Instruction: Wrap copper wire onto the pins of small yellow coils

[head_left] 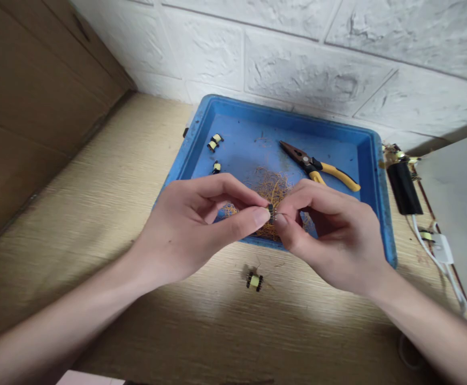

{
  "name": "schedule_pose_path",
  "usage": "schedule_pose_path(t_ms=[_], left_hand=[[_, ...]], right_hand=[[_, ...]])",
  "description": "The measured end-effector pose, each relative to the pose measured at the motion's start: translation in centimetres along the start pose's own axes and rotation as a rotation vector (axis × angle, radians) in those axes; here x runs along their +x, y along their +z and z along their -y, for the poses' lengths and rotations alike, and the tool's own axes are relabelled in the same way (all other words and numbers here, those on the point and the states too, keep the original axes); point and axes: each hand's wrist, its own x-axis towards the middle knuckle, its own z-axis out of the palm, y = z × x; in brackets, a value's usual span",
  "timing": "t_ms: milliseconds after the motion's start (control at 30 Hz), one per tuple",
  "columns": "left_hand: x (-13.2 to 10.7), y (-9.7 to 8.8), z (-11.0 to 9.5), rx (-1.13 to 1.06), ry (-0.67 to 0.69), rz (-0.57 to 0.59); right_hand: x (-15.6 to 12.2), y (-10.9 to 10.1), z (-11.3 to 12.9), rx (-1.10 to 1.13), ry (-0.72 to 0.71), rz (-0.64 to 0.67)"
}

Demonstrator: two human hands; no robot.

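Observation:
My left hand [195, 224] and my right hand [329, 235] meet over the near edge of a blue tray [201, 128]. Both pinch one small dark coil part [271, 213] between thumb and fingertips. Behind the fingers a tangle of thin copper wire [271, 187] lies in the tray. Another small yellow and black coil part [254, 280] rests on the wooden table just below my hands.
Yellow-handled pliers [317, 166] lie in the tray's far right. Three small coil parts [215, 141] sit at its far left. A black cylinder [404, 187], white cable [437, 251] and a grey panel [461, 214] stand right of the tray. A white brick wall [297, 59] is behind.

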Motion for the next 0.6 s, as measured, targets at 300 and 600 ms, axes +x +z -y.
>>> schedule_pose_path(t_ms=[300, 600], left_hand=[[-0.16, 0.02, 0.07, 0.111, -0.019, -0.035], [0.02, 0.25, -0.04, 0.003, -0.05, -0.114]], right_hand=[[0.22, 0.04, 0.09, 0.106, 0.176, 0.044], [-0.46, 0.65, 0.25, -0.093, -0.008, -0.095]])
